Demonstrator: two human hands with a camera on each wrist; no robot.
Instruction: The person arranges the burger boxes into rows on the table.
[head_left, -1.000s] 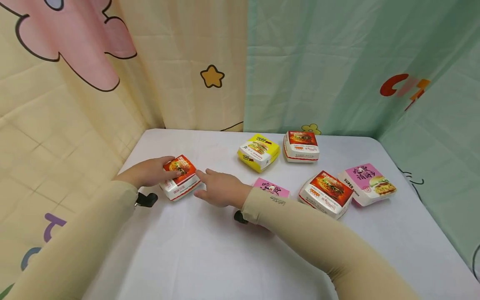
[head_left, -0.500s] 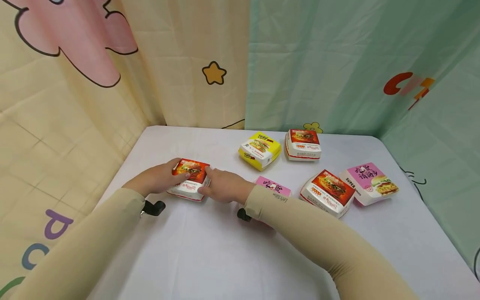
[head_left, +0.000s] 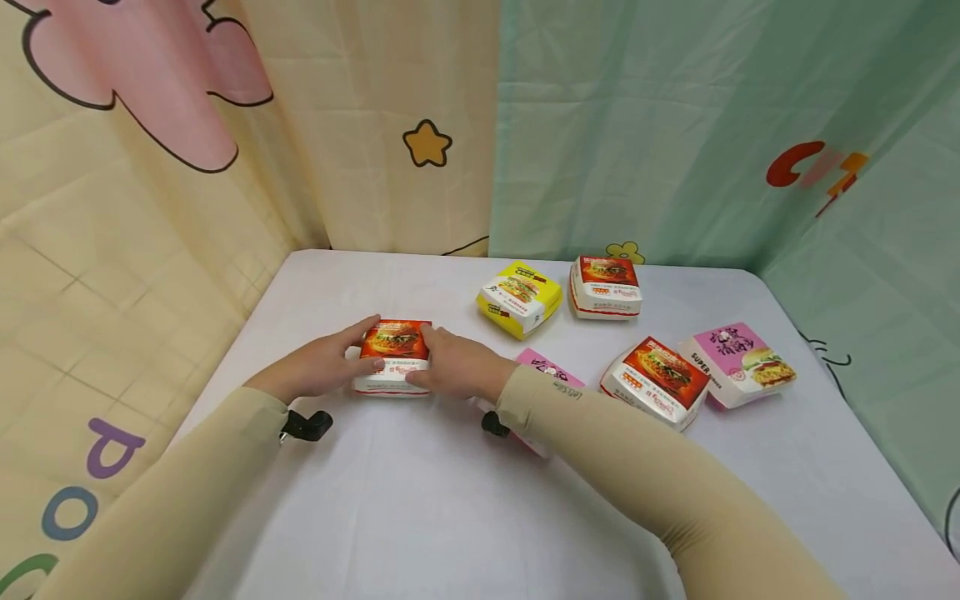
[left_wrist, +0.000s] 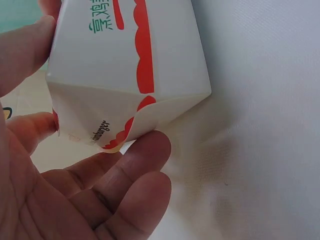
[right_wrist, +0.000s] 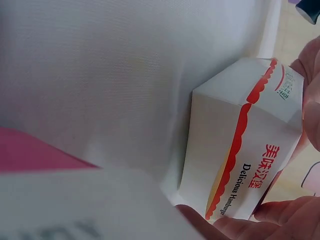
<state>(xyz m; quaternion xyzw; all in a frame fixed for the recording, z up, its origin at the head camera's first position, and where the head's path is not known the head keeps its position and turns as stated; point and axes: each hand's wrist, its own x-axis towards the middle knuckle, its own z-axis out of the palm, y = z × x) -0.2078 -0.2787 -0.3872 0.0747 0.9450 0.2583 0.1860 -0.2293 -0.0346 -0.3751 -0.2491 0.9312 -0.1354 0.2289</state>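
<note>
Between my two hands lies a red-and-white hamburger box [head_left: 396,346] on the white table, its printed top facing up. My left hand [head_left: 318,362] holds its left side, thumb toward the near side and fingers round the far side. At the opposite side, my right hand [head_left: 467,362] grips it between thumb and fingers. The left wrist view shows the white side of the hamburger box [left_wrist: 110,55] with a red scalloped band, and some fingers of the left hand [left_wrist: 60,185] apart from it. The right wrist view shows the lettered side of that hamburger box [right_wrist: 240,150].
A pink-and-white burger box [head_left: 543,362] is partly hidden under my right forearm. A yellow box [head_left: 519,300] and another red-topped box [head_left: 606,287] stand at the back. Farther right, a red-topped box [head_left: 656,383] touches or nearly touches a pink box [head_left: 738,365]. Curtains [head_left: 420,75] hang behind the table.
The hamburger box has shifted right and turned until its near edge lies nearly level across the head view. My right hand, apart from it at first, now grips its right side.
</note>
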